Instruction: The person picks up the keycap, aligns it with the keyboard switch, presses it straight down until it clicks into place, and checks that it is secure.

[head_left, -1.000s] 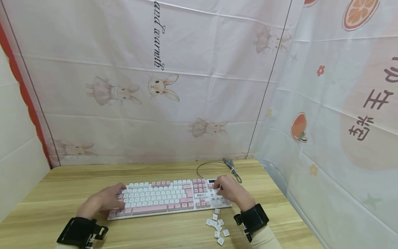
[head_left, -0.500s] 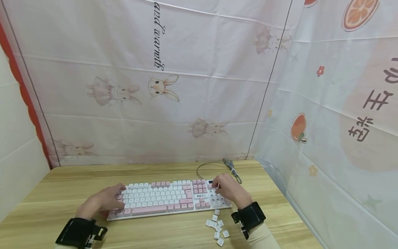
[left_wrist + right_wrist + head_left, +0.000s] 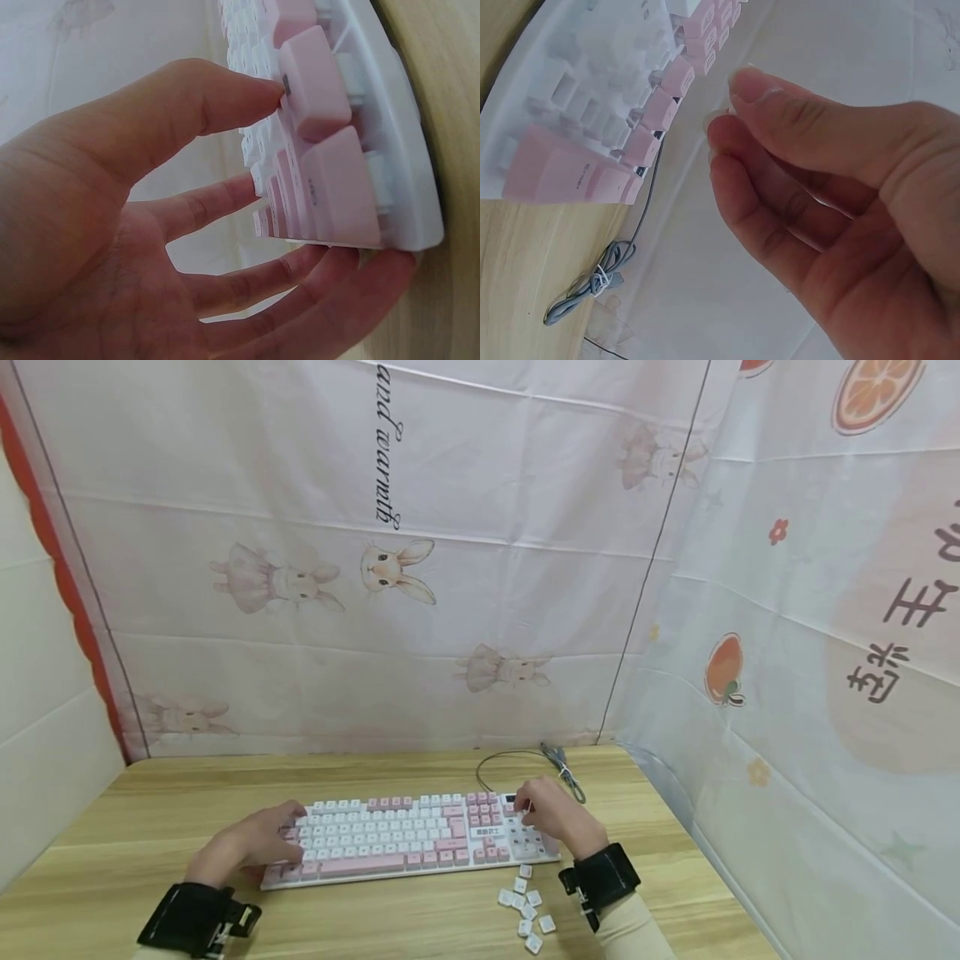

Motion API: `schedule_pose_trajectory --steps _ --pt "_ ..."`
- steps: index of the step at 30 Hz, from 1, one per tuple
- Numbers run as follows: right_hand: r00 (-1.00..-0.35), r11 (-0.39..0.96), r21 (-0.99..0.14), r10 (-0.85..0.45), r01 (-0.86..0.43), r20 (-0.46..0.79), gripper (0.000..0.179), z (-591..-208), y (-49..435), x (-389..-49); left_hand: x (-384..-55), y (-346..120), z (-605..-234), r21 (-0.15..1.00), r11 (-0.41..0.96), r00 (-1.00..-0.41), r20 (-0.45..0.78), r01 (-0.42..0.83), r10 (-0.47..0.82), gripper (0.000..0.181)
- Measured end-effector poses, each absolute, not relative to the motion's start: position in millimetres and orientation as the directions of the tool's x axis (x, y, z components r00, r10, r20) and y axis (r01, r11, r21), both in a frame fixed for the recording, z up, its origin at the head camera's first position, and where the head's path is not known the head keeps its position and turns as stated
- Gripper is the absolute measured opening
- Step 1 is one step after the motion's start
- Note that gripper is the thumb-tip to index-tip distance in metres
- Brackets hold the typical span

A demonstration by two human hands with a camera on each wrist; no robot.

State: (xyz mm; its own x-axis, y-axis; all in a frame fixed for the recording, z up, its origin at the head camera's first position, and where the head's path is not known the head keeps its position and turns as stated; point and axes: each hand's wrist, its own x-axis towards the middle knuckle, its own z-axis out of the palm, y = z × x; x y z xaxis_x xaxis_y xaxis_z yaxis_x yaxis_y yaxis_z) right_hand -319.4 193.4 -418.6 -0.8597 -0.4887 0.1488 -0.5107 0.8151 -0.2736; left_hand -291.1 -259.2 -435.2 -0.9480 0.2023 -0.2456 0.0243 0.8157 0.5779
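Observation:
A white and pink keyboard point(image 3: 367, 831) lies on the wooden table. My left hand point(image 3: 258, 839) holds its left end; in the left wrist view the thumb point(image 3: 255, 97) rests at a pink key point(image 3: 313, 82) and the other fingers lie along the keyboard's end. Over the number pad point(image 3: 522, 839), where several keys are off and the base shows, is my right hand point(image 3: 558, 814). Its thumb and index finger pinch together, with a small pale edge of a white keycap point(image 3: 732, 110) between the tips, mostly hidden. Several loose white keycaps point(image 3: 519, 900) lie in front of the number pad.
Behind the keyboard's right end lies a bundled grey cable point(image 3: 561, 764). A printed curtain point(image 3: 420, 693) hangs along the table's back edge, another cloth point(image 3: 780, 727) on the right. Black wrist straps point(image 3: 606, 875) sit on both forearms.
The right hand has shifted slightly up and left over the number pad, its fingers kept together. The left hand and the loose keycaps stay put; the head view has moved a little.

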Motion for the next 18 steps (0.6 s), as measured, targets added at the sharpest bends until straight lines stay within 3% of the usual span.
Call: schedule_pose_trajectory --steps 18 --pt "-0.898 0.853 -0.282 -0.424 -0.44 0.118 0.016 -423 189 -332 -292 -259 -435 0.591 0.807 -0.949 -0.251 0.006 0.191 0.071"
